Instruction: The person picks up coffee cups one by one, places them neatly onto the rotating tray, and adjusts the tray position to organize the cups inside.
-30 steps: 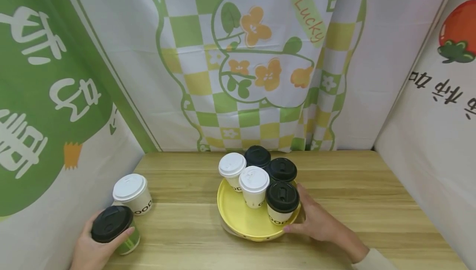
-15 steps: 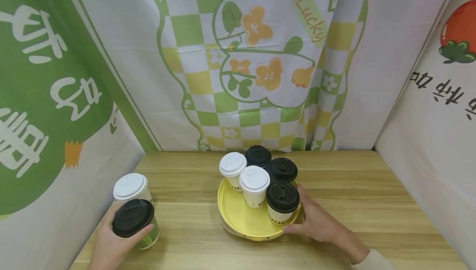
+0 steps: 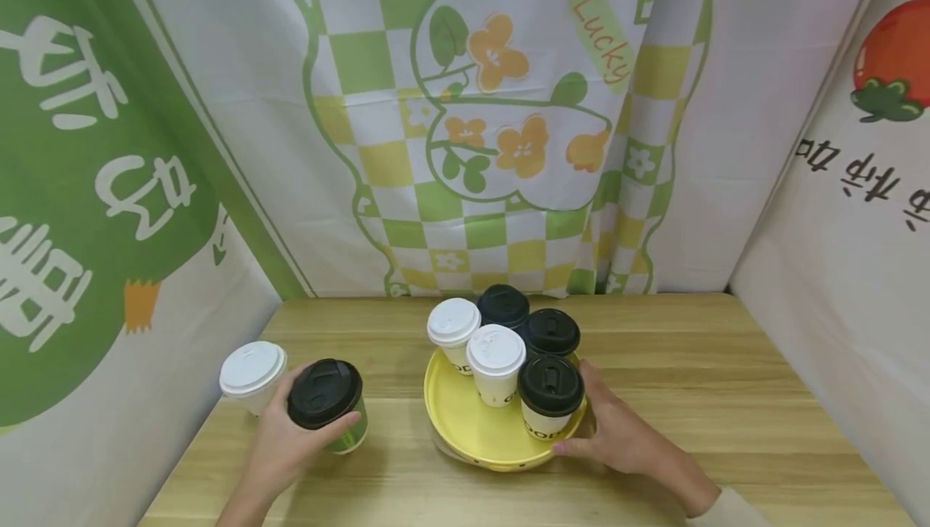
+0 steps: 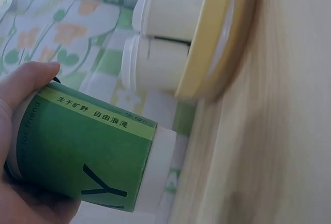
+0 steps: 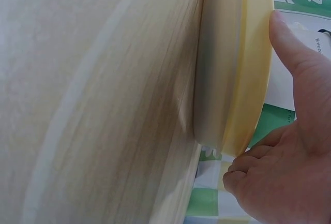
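Observation:
My left hand (image 3: 279, 438) grips a green paper coffee cup (image 4: 90, 146) with a black lid (image 3: 325, 394), fingers and thumb wrapped near the lid. In the left wrist view the cup's white base hangs clear of the tabletop. Left of that hand stands a white-lidded cup (image 3: 253, 378), partly covered by the hand. My right hand (image 3: 628, 430) holds the right side of a round yellow tray (image 3: 465, 430), thumb and curled fingers at its rim (image 5: 256, 79). On the tray, a black-lidded white cup (image 3: 550, 398) stands nearest that hand.
Several more cups crowd the tray's back: two white-lidded ones, the front one (image 3: 496, 365) and the left one (image 3: 454, 333), and black-lidded ones (image 3: 552, 332). The tray's front left surface is bare. Printed fabric (image 3: 501, 244) walls in the wooden table (image 3: 690, 357).
My left hand has carried the green cup rightward and a little away from me, past the white-lidded cup toward the tray. The right hand and tray have stayed put.

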The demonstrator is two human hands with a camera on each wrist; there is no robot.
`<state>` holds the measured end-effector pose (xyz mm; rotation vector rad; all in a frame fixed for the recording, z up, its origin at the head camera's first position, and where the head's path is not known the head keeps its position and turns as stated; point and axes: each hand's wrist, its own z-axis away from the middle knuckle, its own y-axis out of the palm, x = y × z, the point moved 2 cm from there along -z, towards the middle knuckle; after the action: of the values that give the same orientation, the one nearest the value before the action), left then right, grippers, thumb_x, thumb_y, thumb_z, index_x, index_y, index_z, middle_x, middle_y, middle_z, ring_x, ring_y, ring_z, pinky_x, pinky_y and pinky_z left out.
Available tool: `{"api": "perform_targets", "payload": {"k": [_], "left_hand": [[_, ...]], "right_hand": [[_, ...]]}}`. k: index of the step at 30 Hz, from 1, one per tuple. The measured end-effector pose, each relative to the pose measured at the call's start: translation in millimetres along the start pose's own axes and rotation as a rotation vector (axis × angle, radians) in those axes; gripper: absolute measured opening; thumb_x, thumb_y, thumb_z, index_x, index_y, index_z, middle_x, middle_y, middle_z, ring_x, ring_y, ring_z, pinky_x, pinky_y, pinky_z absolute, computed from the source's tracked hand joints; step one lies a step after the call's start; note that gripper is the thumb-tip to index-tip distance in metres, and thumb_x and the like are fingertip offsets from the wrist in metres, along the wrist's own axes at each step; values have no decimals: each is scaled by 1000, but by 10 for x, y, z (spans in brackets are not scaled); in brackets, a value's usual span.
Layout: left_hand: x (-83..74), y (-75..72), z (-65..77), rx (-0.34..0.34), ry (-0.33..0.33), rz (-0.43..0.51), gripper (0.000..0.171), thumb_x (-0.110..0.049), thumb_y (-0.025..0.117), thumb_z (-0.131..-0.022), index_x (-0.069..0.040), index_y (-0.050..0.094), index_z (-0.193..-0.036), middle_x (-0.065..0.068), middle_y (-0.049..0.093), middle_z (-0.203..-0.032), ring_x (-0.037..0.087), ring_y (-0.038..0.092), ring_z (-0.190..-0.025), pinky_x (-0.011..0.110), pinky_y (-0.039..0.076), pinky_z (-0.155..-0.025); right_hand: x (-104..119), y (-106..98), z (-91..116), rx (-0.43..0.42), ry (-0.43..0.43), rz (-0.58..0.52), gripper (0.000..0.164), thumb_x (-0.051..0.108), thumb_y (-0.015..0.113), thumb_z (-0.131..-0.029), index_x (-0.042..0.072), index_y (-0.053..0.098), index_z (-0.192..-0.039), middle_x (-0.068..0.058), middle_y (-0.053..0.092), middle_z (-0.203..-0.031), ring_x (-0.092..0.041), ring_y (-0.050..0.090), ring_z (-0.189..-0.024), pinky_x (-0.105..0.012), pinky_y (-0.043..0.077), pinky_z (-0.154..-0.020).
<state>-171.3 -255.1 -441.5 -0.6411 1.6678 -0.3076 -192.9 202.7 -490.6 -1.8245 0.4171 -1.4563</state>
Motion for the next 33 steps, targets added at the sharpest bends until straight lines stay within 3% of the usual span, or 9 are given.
{"api": "perform_targets", "payload": {"k": [3,7,15,23,33], "left_hand": [[-123,123,-67,39,24,54,96,-26,98,-75,-14,47,-154,15,60,-147,29,58,-129,54,47,-109],[-259,308,-174,80,73,137,93,-22,97,-76,-13,47,-153,14,61,-147,34,58,-134,56,47,-111],[-436,684,-329,89,116,264,90,-16,97,-75,-11,49,-151,12,61,-146,30,60,-133,52,47,-113],[-567,974,-392,72,126,350,90,-11,97,-72,-11,51,-150,9,64,-144,23,60,-130,46,47,-113],[-528,1231,-370,-16,145,416,88,-10,98,-71,-14,55,-147,4,66,-141,16,60,-128,27,48,-109]], "right_hand": [[2,-6,6,4,7,-3,138,56,90,-77,2,3,-169,-33,10,-173,-53,21,-159,-71,23,-126],[-5,-14,9,8,18,5,139,58,89,-76,1,3,-169,-35,7,-173,-54,19,-158,-72,22,-126],[-10,-9,8,21,26,-8,138,57,89,-77,1,2,-169,-34,5,-173,-54,18,-159,-73,22,-126],[-29,-4,10,25,39,-12,138,57,89,-78,2,2,-169,-34,4,-174,-54,16,-159,-74,21,-126],[-31,0,10,25,35,-11,138,57,89,-78,5,0,-170,-33,3,-174,-53,15,-160,-73,20,-126]]}}
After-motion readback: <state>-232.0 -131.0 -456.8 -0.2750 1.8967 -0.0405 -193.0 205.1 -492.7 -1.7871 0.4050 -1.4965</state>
